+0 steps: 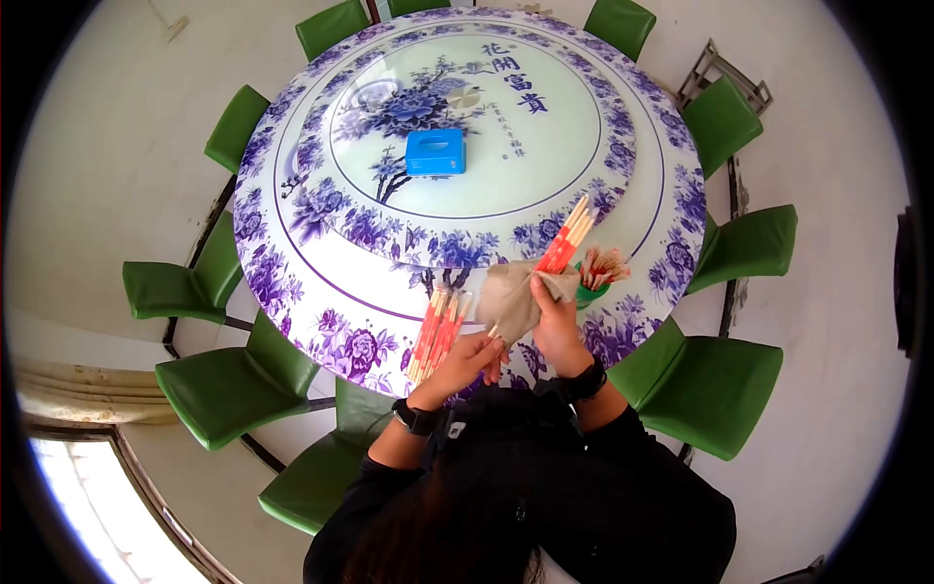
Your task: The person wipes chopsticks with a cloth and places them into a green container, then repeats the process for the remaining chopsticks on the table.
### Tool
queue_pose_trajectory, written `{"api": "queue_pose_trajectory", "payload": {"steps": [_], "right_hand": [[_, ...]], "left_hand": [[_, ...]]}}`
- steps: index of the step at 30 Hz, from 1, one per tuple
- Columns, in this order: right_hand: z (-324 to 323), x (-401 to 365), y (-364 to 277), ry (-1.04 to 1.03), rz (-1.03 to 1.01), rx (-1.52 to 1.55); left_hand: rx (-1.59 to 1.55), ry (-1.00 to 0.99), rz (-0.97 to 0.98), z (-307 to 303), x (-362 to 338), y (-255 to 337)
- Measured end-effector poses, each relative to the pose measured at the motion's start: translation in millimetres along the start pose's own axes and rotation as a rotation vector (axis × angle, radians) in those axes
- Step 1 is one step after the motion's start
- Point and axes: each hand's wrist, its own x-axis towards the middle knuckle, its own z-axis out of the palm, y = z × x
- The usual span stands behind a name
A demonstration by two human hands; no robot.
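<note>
My right hand (pixel 556 329) is closed around a bundle of chopsticks (pixel 566 238) with red wrappers, their pale ends pointing up and away. A crumpled grey-brown cloth (pixel 509 295) is gathered around the lower part of this bundle and hangs to the left. At the cloth's lower edge, the fingers of my left hand (pixel 470 358) are pinched together on it; a thin pale tip shows beside them, too small to name. More red-wrapped chopsticks (pixel 438 331) lie side by side on the table, just beyond my left hand. Past my right hand stands a green cup (pixel 591 292) with several red-and-white wrapped sticks.
A blue box with a handle (pixel 436 153) sits on the round turntable (pixel 545 185) of the flower-patterned table (pixel 671 214). Green chairs (pixel 715 389) ring the table, close on both sides of me. A metal rack (pixel 725 73) stands by the right wall.
</note>
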Motion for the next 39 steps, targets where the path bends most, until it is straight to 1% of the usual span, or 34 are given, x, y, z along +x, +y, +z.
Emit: {"api": "queue_pose_trajectory", "payload": {"steps": [1,3,4,6,7,9,10,11,13,15,17,19,21,23,27,29,31,33,34,35,36,37,38,39], "right_hand": [[-1.2,-2.4,2.3,-0.001,-0.001,0.0],[-1.6,-7.6,3.6,-0.079,0.107,-0.083],[0.9,-9.9,2.9,-0.062,0.122,-0.067],[9.1,-13.3,1.1,-0.051,0.098,-0.031],[11.8,-13.8,1.0,-0.044,0.08,0.004],[12.3,-11.2,3.2,-0.012,0.045,0.014],[13.2,-8.9,0.3,-0.002,0.04,0.073],[13.3,-5.7,-3.3,0.006,0.031,0.131],[6.6,2.9,-11.2,0.015,0.012,0.151],[-5.3,14.0,-21.3,0.044,0.006,0.107],[-9.7,21.3,-34.1,0.051,-0.019,0.145],[-9.8,24.1,-44.4,0.075,-0.078,0.133],[-9.1,27.0,-52.2,0.072,-0.106,0.122],[-8.3,31.7,-56.9,0.029,-0.169,0.056],[9.0,33.8,-56.4,0.024,-0.173,0.128],[10.6,36.3,-45.4,0.015,-0.139,0.179],[27.0,26.0,-43.9,0.028,-0.096,0.146],[40.9,10.7,-33.2,-0.046,0.011,0.19],[41.7,2.3,-20.8,-0.06,0.028,0.119],[40.0,-5.2,-4.5,-0.073,0.044,0.048],[47.5,-10.6,4.6,-0.055,0.018,0.013],[50.2,-17.2,2.9,-0.029,-0.036,-0.127],[47.6,-12.7,4.4,-0.076,-0.048,-0.124],[46.1,-7.3,1.0,-0.121,-0.06,-0.122]], "left_hand": [[0.0,0.0,0.001,-0.1,1.1,-4.2],[-0.071,0.158,0.021,0.4,2.6,-11.6],[-0.07,0.151,0.023,0.9,2.9,-13.7],[-0.115,0.233,0.076,2.5,3.4,-16.9],[-0.113,0.222,0.076,3.5,5.3,-21.7],[0.199,0.347,0.197,6.9,9.1,-28.5],[0.329,0.38,0.241,7.9,7.9,-27.9],[0.327,0.359,0.245,8.2,8.2,-25.9],[0.593,0.386,0.313,11.9,8.3,-12.0],[0.597,0.363,0.312,13.9,5.8,-3.0],[0.646,0.291,0.264,10.4,1.4,-4.9],[0.619,0.277,0.26,12.2,0.0,-1.3],[0.622,0.282,0.216,13.8,-2.0,2.4],[0.626,0.292,0.239,13.6,-5.9,3.3],[0.574,0.301,0.236,7.0,-15.9,9.1],[0.507,0.364,0.148,0.8,-18.3,6.0],[0.487,0.373,0.17,-0.3,-16.8,9.6],[0.412,0.401,0.284,1.1,-11.0,6.5],[0.448,0.435,0.378,0.9,-4.4,1.7],[0.307,0.391,0.27,-0.3,-6.0,-0.5],[0.426,0.393,0.38,-3.7,-1.8,-6.5],[0.544,0.392,0.491,-7.1,2.4,-11.4],[0.547,0.391,0.494,-10.4,0.6,-16.3],[0.432,0.371,0.374,-11.4,-2.1,-14.9]]}}
